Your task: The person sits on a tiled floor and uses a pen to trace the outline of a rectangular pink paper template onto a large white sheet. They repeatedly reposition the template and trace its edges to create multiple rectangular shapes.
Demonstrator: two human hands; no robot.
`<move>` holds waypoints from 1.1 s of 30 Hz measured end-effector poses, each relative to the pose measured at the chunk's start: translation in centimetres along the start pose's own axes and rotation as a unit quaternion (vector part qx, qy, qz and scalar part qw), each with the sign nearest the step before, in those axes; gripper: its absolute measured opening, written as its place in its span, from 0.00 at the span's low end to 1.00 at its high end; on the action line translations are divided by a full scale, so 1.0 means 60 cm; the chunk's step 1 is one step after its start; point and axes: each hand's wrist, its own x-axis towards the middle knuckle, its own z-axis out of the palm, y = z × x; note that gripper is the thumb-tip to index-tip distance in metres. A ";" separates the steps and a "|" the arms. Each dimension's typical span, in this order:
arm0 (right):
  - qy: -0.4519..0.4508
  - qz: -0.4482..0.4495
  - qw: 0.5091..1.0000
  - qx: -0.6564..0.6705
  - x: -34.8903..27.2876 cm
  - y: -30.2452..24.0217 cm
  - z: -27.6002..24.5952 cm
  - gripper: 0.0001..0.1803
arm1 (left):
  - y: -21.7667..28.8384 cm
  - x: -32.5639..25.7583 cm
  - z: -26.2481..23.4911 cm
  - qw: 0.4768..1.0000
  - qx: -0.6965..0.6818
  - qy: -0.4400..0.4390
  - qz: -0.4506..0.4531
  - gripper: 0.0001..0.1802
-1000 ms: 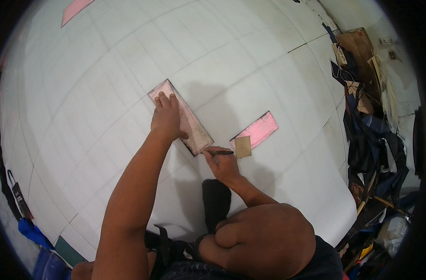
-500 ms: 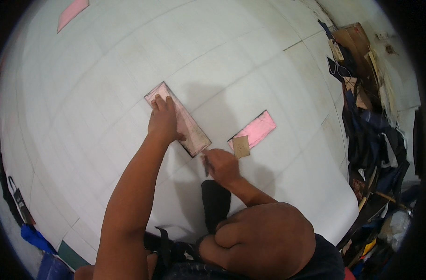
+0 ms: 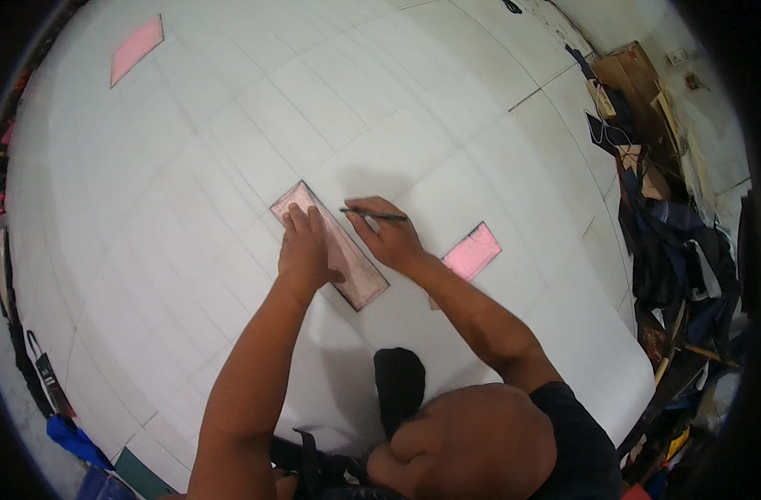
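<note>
A long pink rectangular template (image 3: pixel 347 267) with dark edges lies on a large white sheet (image 3: pixel 230 150) marked with drawn rectangles. My left hand (image 3: pixel 304 247) presses flat on the template's middle, fingers pointing to its far end. My right hand (image 3: pixel 390 233) sits just right of the template and grips a thin dark pen (image 3: pixel 372 215), whose tip touches the sheet beside the template's long right edge. A second, shorter pink piece (image 3: pixel 472 252) lies to the right, behind my right wrist.
Another pink piece (image 3: pixel 136 50) lies at the far left of the sheet. A heap of dark cloth and brown cardboard shapes (image 3: pixel 664 208) lines the right edge. Bags and straps (image 3: pixel 47 392) sit at the lower left. My knee (image 3: pixel 472 442) fills the bottom.
My right hand has moved from the template's near end up along its right edge to the far part, pen in hand. The small tan piece beside the second pink piece is now hidden.
</note>
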 end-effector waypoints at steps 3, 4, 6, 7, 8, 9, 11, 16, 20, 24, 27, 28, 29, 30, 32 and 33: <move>-0.036 -0.001 0.999 0.018 0.072 0.012 0.030 0.15 | -0.006 0.002 0.010 0.997 -0.050 0.036 0.039 0.79; -0.055 0.015 0.998 0.029 0.090 0.012 0.042 0.15 | -0.007 0.002 0.014 0.998 -0.021 0.039 0.037 0.79; -0.086 0.034 0.995 0.028 0.113 0.014 0.056 0.16 | -0.009 0.003 0.014 0.999 -0.016 0.038 0.035 0.79; -0.097 0.039 0.994 0.017 0.121 0.016 0.061 0.16 | -0.009 0.002 0.014 0.999 -0.014 0.037 0.034 0.79; -0.107 0.043 0.993 0.005 0.126 0.017 0.064 0.17 | -0.006 0.003 0.012 0.999 -0.003 0.026 0.028 0.79; -0.109 0.035 0.993 0.001 0.128 0.018 0.069 0.16 | -0.003 0.000 0.005 1.000 0.010 0.015 0.018 0.79; -0.111 0.020 0.994 -0.008 0.131 0.021 0.072 0.16 | -0.004 -0.002 0.001 1.000 0.024 0.002 0.009 0.79; -0.127 -0.106 0.981 -0.097 0.136 0.027 0.060 0.13 | -0.002 0.001 0.003 1.000 0.022 0.003 0.012 0.79; -0.183 -0.181 0.951 -0.170 0.105 0.031 0.023 0.12 | 0.001 0.002 0.003 1.000 0.007 0.000 0.014 0.80; -0.249 -0.187 0.935 -0.170 0.023 0.016 -0.036 0.13 | -0.008 0.002 0.010 1.000 -0.014 0.021 0.017 0.80; -0.254 -0.207 0.935 -0.138 -0.046 0.012 -0.079 0.13 | -0.005 0.001 0.008 1.000 -0.021 0.014 0.007 0.80; -0.288 -0.185 0.928 -0.149 -0.065 0.014 -0.094 0.15 | -0.003 0.001 0.004 1.000 -0.026 0.012 0.006 0.80; -0.286 -0.178 0.930 -0.147 -0.087 0.013 -0.107 0.14 | 0.000 0.000 0.001 0.999 -0.030 0.009 0.005 0.80; -0.283 -0.173 0.932 -0.145 -0.103 0.005 -0.115 0.14 | 0.002 -0.002 -0.002 1.000 -0.030 0.006 -0.004 0.80; -0.283 -0.156 0.935 -0.143 -0.130 -0.005 -0.125 0.12 | 0.003 -0.005 -0.007 1.000 -0.023 -0.013 -0.010 0.79; -0.285 -0.142 0.936 -0.147 -0.142 -0.009 -0.131 0.11 | 0.004 -0.004 -0.008 1.000 -0.020 -0.022 -0.010 0.79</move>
